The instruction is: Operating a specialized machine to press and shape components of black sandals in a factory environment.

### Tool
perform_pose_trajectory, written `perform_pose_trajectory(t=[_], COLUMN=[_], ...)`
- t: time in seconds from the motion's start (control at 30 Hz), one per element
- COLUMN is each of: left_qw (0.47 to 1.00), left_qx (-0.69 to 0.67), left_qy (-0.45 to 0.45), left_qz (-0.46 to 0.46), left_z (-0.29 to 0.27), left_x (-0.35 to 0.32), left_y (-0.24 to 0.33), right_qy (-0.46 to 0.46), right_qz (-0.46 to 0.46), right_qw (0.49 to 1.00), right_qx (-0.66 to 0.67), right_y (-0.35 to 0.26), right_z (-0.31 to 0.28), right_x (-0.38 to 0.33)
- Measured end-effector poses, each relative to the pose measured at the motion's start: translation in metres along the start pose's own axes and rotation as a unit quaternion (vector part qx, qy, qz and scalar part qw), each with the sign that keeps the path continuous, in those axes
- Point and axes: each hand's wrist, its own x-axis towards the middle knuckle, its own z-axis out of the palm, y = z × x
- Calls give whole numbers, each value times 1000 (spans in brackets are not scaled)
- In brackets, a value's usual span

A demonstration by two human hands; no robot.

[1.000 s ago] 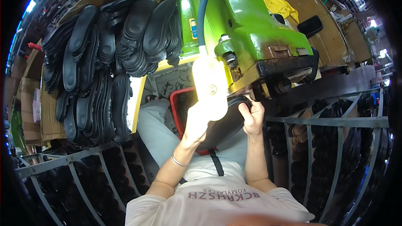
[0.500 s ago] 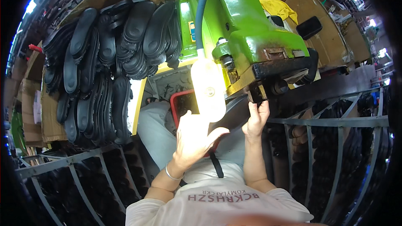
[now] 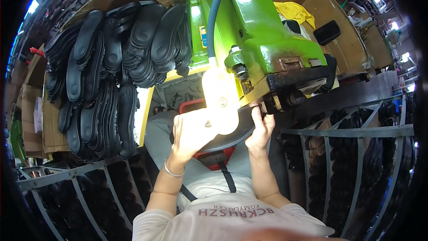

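Behind the glare of a lit lamp, my left hand is closed with its thumb bent in. The lamp hides some of its fingertips. My right hand is raised just under the dark working head of a green machine. Its thumb and fingers are closed close to the metal parts, but what they pinch cannot be made out. Between both hands shows a dark, curved, smooth-edged piece, partly covered by the lamp; I cannot tell whether either hand holds it.
Stacked black shoe soles fill a cardboard box at the left. A red container is at my lap. Metal racks with dark soles stand on both sides, with a rail at the right. A yellow cloth lies behind the machine.
My left hand has gone from spread, with its thumb out, to closed, its wrist shifting left. My right hand has moved slightly left. More of the dark curved piece shows between them.
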Motion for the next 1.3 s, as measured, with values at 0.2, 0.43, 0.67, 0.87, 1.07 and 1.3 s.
perform_pose_trajectory(t=[0.2, 0.43, 0.67, 0.87, 1.07, 1.3], left_qw=[983, 992, 984, 997, 999, 990], left_qx=[-72, -50, 14, -6, -30, -53], left_qy=[63, 92, 67, -75, 9, 77], left_qz=[-158, -75, 165, 14, 44, 101], left_z=[11, 23, 26, -1, 4, 18], left_x=[-33, -21, 11, 15, 5, 12], left_y=[14, 18, -15, -19, -13, -12], right_qy=[-48, -6, 38, 3, -41, -4], right_qz=[27, -22, -4, 40, -6, -16], right_qw=[998, 999, 999, 998, 998, 999], right_qx=[-38, -23, -10, -43, -40, -38], right_y=[4, -1, -12, -8, -9, -13], right_z=[-2, -7, -11, -3, -10, -13], right_x=[-2, 3, 6, -8, -4, 9])
